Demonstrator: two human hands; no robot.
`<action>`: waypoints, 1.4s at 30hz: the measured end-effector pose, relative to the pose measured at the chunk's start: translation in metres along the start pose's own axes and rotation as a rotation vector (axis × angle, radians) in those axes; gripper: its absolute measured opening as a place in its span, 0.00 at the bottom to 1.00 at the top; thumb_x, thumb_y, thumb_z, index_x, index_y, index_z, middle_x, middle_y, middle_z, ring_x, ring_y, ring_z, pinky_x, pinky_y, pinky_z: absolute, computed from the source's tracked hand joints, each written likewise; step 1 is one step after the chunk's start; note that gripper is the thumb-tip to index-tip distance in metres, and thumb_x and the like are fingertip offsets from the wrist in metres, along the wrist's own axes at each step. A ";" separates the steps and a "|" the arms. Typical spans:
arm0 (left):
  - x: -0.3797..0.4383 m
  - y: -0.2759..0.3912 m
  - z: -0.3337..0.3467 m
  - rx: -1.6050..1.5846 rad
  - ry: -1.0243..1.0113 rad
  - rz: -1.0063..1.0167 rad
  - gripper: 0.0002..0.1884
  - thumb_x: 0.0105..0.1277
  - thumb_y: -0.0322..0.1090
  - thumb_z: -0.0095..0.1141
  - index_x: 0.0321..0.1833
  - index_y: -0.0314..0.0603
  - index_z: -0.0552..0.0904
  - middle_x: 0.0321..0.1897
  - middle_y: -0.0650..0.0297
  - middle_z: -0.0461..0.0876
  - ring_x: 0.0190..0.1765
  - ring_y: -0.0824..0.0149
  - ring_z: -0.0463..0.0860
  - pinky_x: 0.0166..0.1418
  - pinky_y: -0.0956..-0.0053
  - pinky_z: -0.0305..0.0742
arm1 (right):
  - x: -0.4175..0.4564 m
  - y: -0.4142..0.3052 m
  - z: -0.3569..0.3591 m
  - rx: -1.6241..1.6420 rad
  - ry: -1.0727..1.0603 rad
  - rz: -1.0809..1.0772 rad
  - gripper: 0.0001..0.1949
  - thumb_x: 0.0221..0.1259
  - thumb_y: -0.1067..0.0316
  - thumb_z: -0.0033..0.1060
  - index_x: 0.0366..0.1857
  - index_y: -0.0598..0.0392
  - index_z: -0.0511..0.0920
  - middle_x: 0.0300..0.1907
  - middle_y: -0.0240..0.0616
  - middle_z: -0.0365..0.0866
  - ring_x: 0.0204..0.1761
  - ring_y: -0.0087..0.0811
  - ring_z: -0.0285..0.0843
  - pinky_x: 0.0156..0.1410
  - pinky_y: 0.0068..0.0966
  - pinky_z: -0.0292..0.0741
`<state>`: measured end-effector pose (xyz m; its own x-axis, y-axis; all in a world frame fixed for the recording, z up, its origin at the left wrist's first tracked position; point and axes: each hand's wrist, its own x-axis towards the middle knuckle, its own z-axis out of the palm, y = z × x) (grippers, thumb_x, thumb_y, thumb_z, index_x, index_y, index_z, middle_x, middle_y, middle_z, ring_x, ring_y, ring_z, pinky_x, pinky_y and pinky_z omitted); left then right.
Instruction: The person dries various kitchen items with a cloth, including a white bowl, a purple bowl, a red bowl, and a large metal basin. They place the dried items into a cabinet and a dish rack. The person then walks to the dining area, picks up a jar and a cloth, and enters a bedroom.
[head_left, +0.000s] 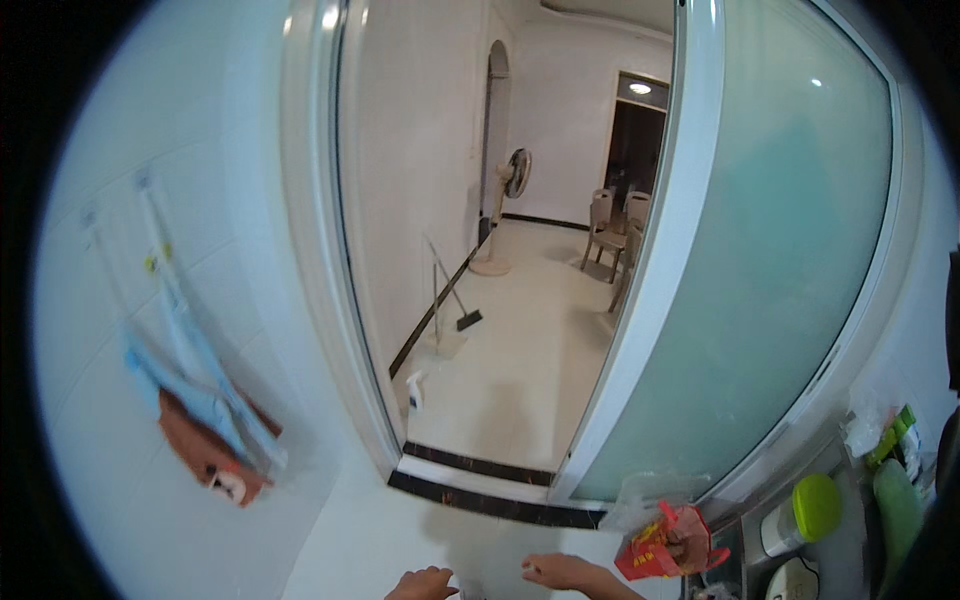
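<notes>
Both my hands are at the bottom edge of the view, apart from each other above a pale tiled floor (360, 532). My left hand (422, 583) is partly cut off by the frame, its thumb pointing right. Fingers curled, my right hand (555, 571) reaches in from the lower right; I cannot tell if anything is in it. A small clear object shows faintly between the hands, too cropped to name. Nearest to my right hand is a red bag (645, 559) with handles and brown contents. Ahead lies a doorway with a dark stone threshold (495, 502).
A sliding frosted-glass door (795, 247) covers the doorway's right side. Beyond stand a spray bottle (415, 394), broom (469, 321), dustpan (444, 345), pedestal fan (491, 262) and chairs (606, 238). Blue and brown cloths (202, 427) hang left. A green-lidded container (816, 508) sits right.
</notes>
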<state>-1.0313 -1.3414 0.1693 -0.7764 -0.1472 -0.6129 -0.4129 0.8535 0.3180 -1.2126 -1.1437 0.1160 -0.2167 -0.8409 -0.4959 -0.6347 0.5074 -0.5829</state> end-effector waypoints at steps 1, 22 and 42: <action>0.021 -0.009 -0.024 0.037 0.026 -0.023 0.21 0.64 0.48 0.45 0.54 0.44 0.71 0.52 0.52 0.73 0.53 0.51 0.73 0.54 0.61 0.69 | 0.020 0.010 -0.013 -0.017 -0.030 0.022 0.22 0.61 0.49 0.42 0.51 0.55 0.68 0.46 0.50 0.75 0.48 0.48 0.72 0.52 0.38 0.68; 0.501 -0.032 -0.471 0.129 0.053 0.460 0.23 0.63 0.50 0.47 0.54 0.42 0.71 0.50 0.51 0.74 0.52 0.50 0.73 0.53 0.61 0.70 | 0.338 0.148 -0.434 0.221 0.238 0.234 0.19 0.62 0.50 0.43 0.48 0.53 0.70 0.42 0.50 0.77 0.47 0.50 0.73 0.50 0.41 0.69; 0.971 0.060 -0.825 0.314 -0.054 0.735 0.24 0.64 0.50 0.46 0.54 0.38 0.70 0.50 0.50 0.74 0.52 0.51 0.72 0.53 0.63 0.69 | 0.537 0.407 -0.791 0.523 0.379 0.623 0.22 0.60 0.45 0.43 0.51 0.48 0.70 0.49 0.44 0.76 0.52 0.45 0.71 0.55 0.38 0.68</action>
<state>-2.2031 -1.8454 0.1897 -0.7702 0.5247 -0.3627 0.3548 0.8249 0.4400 -2.1740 -1.5379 0.1212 -0.6981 -0.3427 -0.6287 0.0788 0.8359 -0.5432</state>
